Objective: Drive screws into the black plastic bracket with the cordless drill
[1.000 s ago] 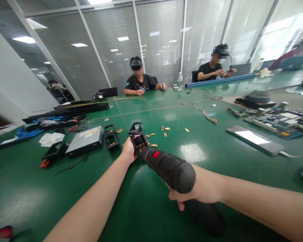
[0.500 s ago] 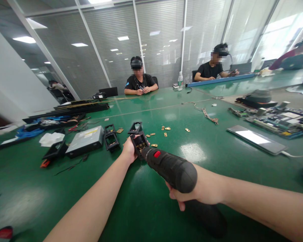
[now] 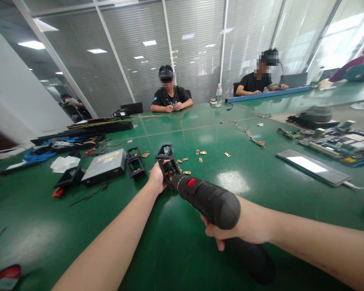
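Note:
My left hand is closed round a black box-like frame with brass-coloured parts inside. In my right hand is a black cordless power screwdriver with a red switch on top. Its nose points into the open side of the frame; the tip itself is hidden in there. Just behind the held frame stands another black frame. Small brass plates lie scattered beyond my hands. To the left of my left hand, two more black frames stand close together.
A silver disc drive lies at the left, with another black frame beside it. At the right are a phone on a cable and a circuit board. A cable bundle lies farther back. Two people sit across the green table.
The whole view has shifted slightly, so the scene sits a little farther right. Both hands keep their hold, and the screwdriver's nose stays in the frame.

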Demonstrator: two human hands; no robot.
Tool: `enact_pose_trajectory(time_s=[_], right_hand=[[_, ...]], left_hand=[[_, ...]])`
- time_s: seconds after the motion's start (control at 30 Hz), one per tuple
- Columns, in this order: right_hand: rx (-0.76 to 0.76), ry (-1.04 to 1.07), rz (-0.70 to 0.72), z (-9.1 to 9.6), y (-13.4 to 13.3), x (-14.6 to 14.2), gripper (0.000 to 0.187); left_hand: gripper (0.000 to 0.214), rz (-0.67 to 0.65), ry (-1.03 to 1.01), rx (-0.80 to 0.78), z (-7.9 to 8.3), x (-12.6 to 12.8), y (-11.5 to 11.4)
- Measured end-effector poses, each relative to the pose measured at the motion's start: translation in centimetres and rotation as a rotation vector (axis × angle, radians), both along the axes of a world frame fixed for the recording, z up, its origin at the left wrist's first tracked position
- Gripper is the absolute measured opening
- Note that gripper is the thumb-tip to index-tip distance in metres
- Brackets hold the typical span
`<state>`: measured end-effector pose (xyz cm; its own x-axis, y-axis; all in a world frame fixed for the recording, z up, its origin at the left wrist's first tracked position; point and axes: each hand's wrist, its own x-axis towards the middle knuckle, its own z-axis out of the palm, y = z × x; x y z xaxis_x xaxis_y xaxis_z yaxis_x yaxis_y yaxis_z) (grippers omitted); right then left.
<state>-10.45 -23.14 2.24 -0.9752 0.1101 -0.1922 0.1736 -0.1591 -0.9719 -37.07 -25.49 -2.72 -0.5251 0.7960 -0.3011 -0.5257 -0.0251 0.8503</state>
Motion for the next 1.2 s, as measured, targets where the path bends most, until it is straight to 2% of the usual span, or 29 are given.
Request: enact_pose_trajectory(time_s=[0.67, 0.87, 1.2], right_hand=[[0.002, -0.013, 0.013, 0.46, -0.29, 0.04, 0.036], [0.008, -0.007, 0.004, 0.61, -0.30, -0.23, 0.044], [0.021, -0.011, -0.002, 0.50, -0.33, -0.16, 0.044]], left_hand=[[0.025, 0.004, -0.003, 0.003, 0.01, -0.02, 0.10], [0.027, 0.032, -0.009, -0.017, 0.01, -0.01, 0.15], [0.026, 0.010, -0.007, 0.000, 0.06, -0.08, 0.04]])
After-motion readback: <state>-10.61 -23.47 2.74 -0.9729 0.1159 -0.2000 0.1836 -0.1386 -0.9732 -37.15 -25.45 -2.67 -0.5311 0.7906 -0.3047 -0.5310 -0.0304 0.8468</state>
